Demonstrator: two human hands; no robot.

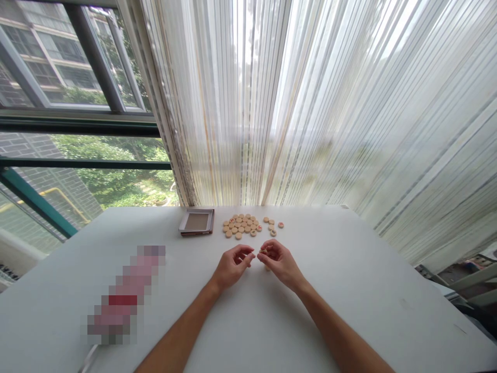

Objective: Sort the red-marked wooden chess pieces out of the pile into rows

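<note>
Pieces (241,229): clustered on the table (349,290), right of the box (212,224) (a few show marks)
Left hand (232,266): loosely curled, grip parted
Right hand (280,263): pinching one piece (264,252), near the left

looking like room in home: sheer white striped curtain (233,103) hanging behind smooth white table (240,331); grey-framed glass window (93,54) facing multi-storey apartment-like building (58,39); leafy green trees (93,155) growing outside; small round pale wooden game discs (241,229) lying on table.
</note>
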